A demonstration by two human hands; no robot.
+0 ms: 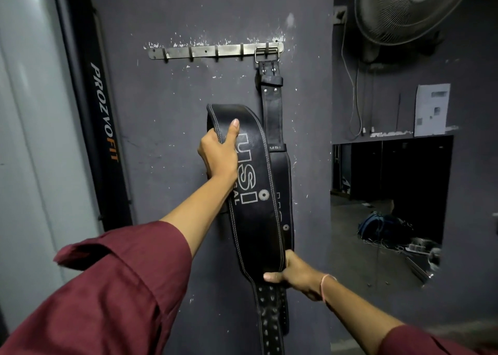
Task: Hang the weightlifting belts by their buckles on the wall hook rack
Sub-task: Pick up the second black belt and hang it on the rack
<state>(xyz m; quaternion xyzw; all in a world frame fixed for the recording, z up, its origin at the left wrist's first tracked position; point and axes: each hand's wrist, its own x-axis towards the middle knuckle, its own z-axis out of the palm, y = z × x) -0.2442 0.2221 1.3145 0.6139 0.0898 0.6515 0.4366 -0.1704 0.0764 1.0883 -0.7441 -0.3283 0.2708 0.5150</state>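
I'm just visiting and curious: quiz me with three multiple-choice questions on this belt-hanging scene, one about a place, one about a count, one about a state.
1. Where on the hook rack does the hanging belt sit?
A. Far left hook
B. Middle hook
C. Far right hook

2. How many belts are already hung?
A. One
B. Two
C. Three

3. How is the second belt held?
A. One hand only
B. Both hands grip it
C. It lies on the floor

Answers:
1 C: its metal buckle hooks at the rack's right end.
2 A: the other hooks are bare.
3 B: the left hand grips near the top, the right hand lower down.
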